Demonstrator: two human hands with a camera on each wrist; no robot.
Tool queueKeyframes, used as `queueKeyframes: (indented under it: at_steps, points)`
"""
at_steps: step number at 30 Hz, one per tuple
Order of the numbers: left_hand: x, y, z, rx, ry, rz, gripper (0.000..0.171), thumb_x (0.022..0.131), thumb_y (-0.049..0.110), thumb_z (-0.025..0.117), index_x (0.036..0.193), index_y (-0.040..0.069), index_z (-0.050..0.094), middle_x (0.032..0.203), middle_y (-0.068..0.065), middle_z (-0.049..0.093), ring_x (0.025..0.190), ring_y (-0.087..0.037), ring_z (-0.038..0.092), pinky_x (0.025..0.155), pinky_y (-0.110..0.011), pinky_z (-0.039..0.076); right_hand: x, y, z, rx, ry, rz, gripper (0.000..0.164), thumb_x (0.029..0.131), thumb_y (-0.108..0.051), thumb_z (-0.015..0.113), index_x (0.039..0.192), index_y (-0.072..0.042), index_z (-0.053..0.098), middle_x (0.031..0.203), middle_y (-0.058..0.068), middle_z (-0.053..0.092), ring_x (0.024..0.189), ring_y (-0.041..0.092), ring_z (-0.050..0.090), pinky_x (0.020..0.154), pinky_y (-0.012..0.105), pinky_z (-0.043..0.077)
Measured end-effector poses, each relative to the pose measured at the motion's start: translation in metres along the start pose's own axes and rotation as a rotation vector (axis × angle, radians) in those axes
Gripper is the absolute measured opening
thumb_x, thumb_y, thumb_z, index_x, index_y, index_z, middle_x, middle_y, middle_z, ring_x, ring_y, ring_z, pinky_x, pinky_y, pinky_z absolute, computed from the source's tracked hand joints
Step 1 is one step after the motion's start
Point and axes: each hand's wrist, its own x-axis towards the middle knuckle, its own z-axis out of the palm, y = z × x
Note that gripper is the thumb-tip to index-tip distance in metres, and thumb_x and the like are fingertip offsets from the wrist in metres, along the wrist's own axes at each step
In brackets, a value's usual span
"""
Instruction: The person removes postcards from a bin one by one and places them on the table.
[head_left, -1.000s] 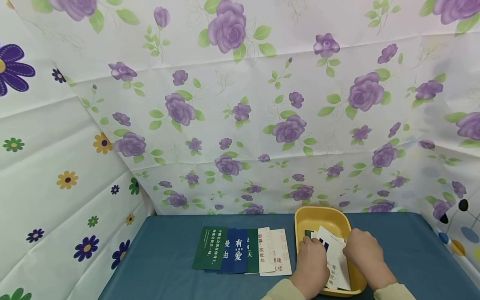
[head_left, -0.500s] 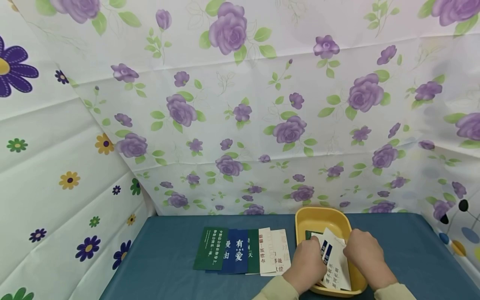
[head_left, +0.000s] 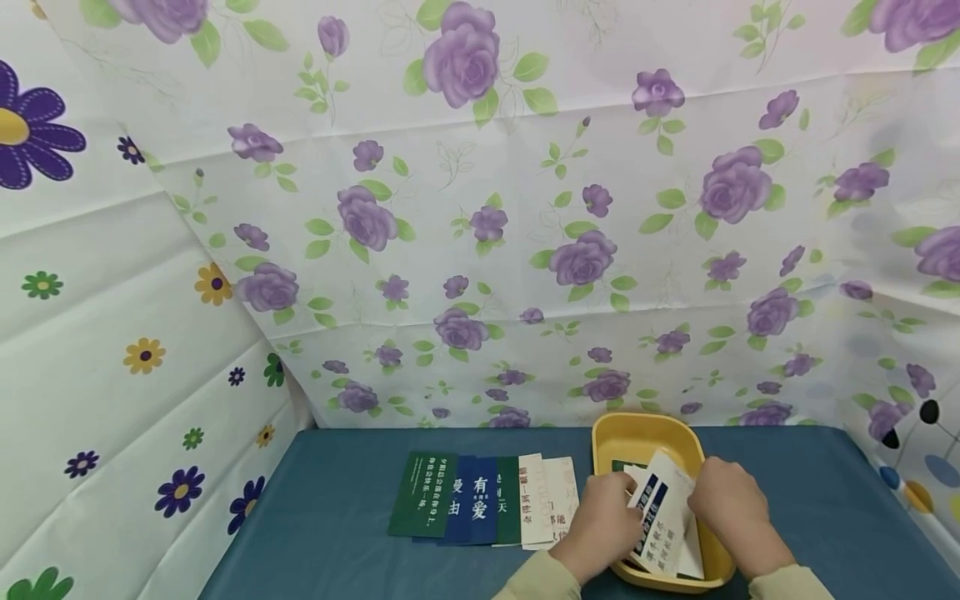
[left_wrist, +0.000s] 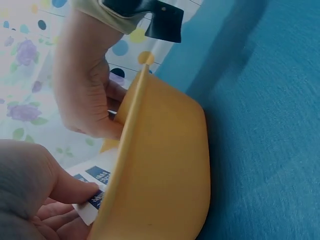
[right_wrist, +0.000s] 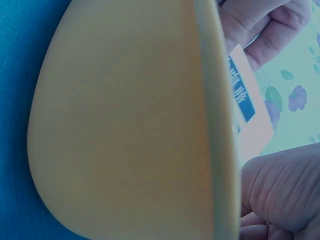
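White card point(head_left: 666, 518): sitting inside yellow tray point(head_left: 648, 433), toward near edge; left hand point(head_left: 604, 515) pinching its side. Right hand point(head_left: 729, 500) hanging over right edge, hold unclear. Probably light, bendable; take by edges.

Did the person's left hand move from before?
Yes: in the head view, the left hand has shifted left against the yellow tray, towards the row of cards.

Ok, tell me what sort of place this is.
Probably a makeshift booth for tabletop work: floral sheets rise behind and beside a blue-green table, on which overlapping cards lie beside a yellow tub.
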Motion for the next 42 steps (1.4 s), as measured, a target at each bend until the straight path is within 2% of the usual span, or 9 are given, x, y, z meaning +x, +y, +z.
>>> queueKeyframes:
  at_steps: [4, 9, 17, 23, 26, 34, 37, 42]
  points:
    - [0.001, -0.004, -0.009, -0.051, 0.025, 0.043, 0.025, 0.085, 0.010, 0.066, 0.110, 0.015, 0.065, 0.088, 0.005, 0.064, 0.074, 0.001, 0.057, 0.058, -0.021, 0.049, 0.001, 0.001, -0.001, -0.003, -0.013, 0.004, 0.017, 0.080, -0.005, 0.059, 0.088, 0.010, 0.061, 0.068, 0.012, 0.057, 0.057, 0.022, 0.053, 0.047, 0.033, 0.041]
    - [-0.001, -0.007, -0.026, -0.123, 0.104, 0.077, 0.024, 0.085, 0.008, 0.064, 0.109, 0.012, 0.065, 0.078, 0.007, 0.064, 0.066, 0.002, 0.058, 0.053, -0.018, 0.048, 0.001, 0.004, 0.000, 0.000, -0.037, 0.001, 0.012, 0.082, -0.007, 0.057, 0.080, 0.004, 0.060, 0.063, 0.010, 0.053, 0.055, 0.021, 0.053, 0.045, 0.031, 0.040]
    - [-0.006, -0.019, -0.063, -0.187, 0.287, 0.125, 0.021, 0.087, 0.006, 0.061, 0.108, 0.007, 0.065, 0.074, 0.002, 0.061, 0.059, -0.003, 0.059, 0.048, -0.018, 0.047, 0.000, 0.003, 0.001, 0.008, -0.044, 0.012, 0.011, 0.081, -0.009, 0.062, 0.075, 0.000, 0.060, 0.061, 0.009, 0.050, 0.055, 0.021, 0.052, 0.047, 0.032, 0.039]
    - [-0.010, -0.036, -0.099, -0.178, 0.452, 0.133, 0.026, 0.085, 0.004, 0.063, 0.112, 0.005, 0.064, 0.077, -0.002, 0.063, 0.061, -0.005, 0.059, 0.049, -0.019, 0.047, -0.001, 0.003, 0.001, 0.017, -0.032, 0.010, 0.010, 0.081, -0.008, 0.062, 0.074, 0.000, 0.060, 0.061, 0.009, 0.051, 0.054, 0.021, 0.051, 0.047, 0.031, 0.038]
    - [-0.011, -0.047, -0.118, -0.144, 0.531, 0.124, 0.028, 0.084, 0.005, 0.064, 0.112, 0.005, 0.064, 0.078, -0.003, 0.064, 0.062, -0.005, 0.059, 0.050, -0.019, 0.048, 0.000, 0.004, 0.001, 0.012, -0.018, 0.003, 0.010, 0.080, -0.008, 0.062, 0.075, 0.000, 0.060, 0.062, 0.009, 0.052, 0.054, 0.020, 0.051, 0.046, 0.031, 0.039]
    - [-0.021, -0.079, -0.160, -0.033, 0.695, 0.039, 0.029, 0.086, 0.010, 0.065, 0.115, 0.008, 0.064, 0.082, -0.003, 0.066, 0.066, -0.010, 0.062, 0.051, -0.022, 0.048, 0.000, 0.003, 0.000, 0.013, -0.017, 0.006, 0.011, 0.080, -0.008, 0.063, 0.077, 0.002, 0.060, 0.062, 0.009, 0.052, 0.054, 0.020, 0.052, 0.046, 0.031, 0.039]
    - [-0.026, -0.092, -0.172, -0.013, 0.734, 0.018, 0.031, 0.086, 0.011, 0.065, 0.117, 0.007, 0.063, 0.084, -0.004, 0.066, 0.070, -0.013, 0.063, 0.053, -0.024, 0.049, 0.000, 0.002, -0.001, 0.018, -0.021, 0.007, 0.010, 0.080, -0.008, 0.063, 0.078, 0.002, 0.060, 0.062, 0.009, 0.052, 0.055, 0.021, 0.052, 0.046, 0.032, 0.039]
    - [-0.035, -0.112, -0.189, 0.024, 0.761, -0.016, 0.032, 0.087, 0.010, 0.064, 0.118, 0.005, 0.062, 0.087, -0.008, 0.066, 0.071, -0.017, 0.064, 0.055, -0.028, 0.050, 0.000, 0.001, 0.000, 0.023, -0.029, 0.005, 0.010, 0.080, -0.008, 0.063, 0.075, 0.000, 0.059, 0.061, 0.008, 0.049, 0.054, 0.021, 0.051, 0.047, 0.032, 0.038]
